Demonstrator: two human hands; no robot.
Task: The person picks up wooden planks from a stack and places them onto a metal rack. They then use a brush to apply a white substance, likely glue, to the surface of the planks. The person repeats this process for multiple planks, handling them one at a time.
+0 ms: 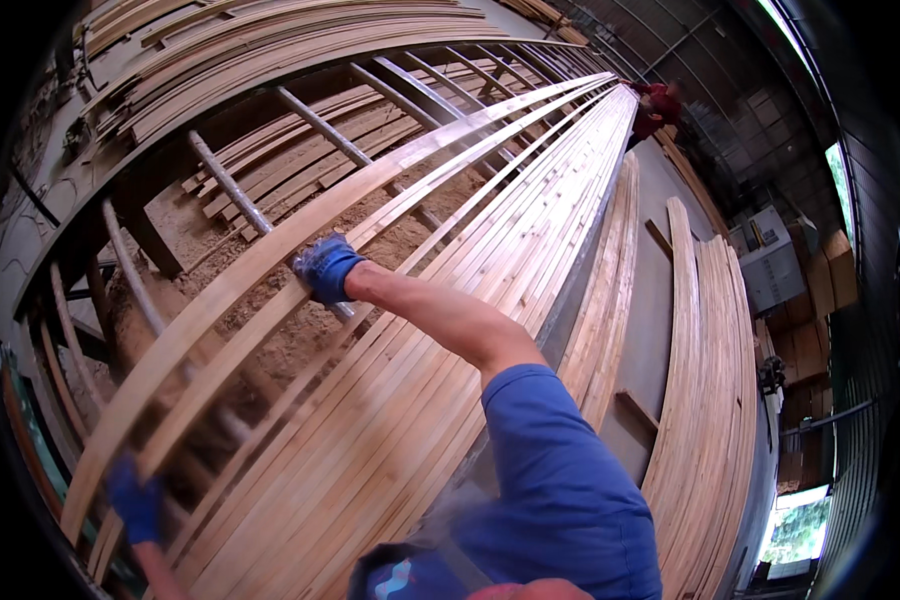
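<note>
My right hand [327, 268], in a blue work glove, reaches far out across the lumber. Its fingers bend over a long, narrow wooden strip [225, 365] and seem to grip it. Beside that strip, on the left, runs another long board [220, 285]; both stretch away to the far end of the rack. My left hand [135, 500], also in a blue glove, is at the near end of these two pieces, smeared by motion, so its fingers and grip are unclear. To the right lies a wide row of strips [370, 410] packed side by side.
A metal rack with roller bars [230, 185] spans sawdust [410, 240] and lower boards. More boards [710, 370] lie at right, and stacked lumber [260, 60] at far left. A person in red [658, 105] stands at the far end. A grey cabinet [765, 260] is at right.
</note>
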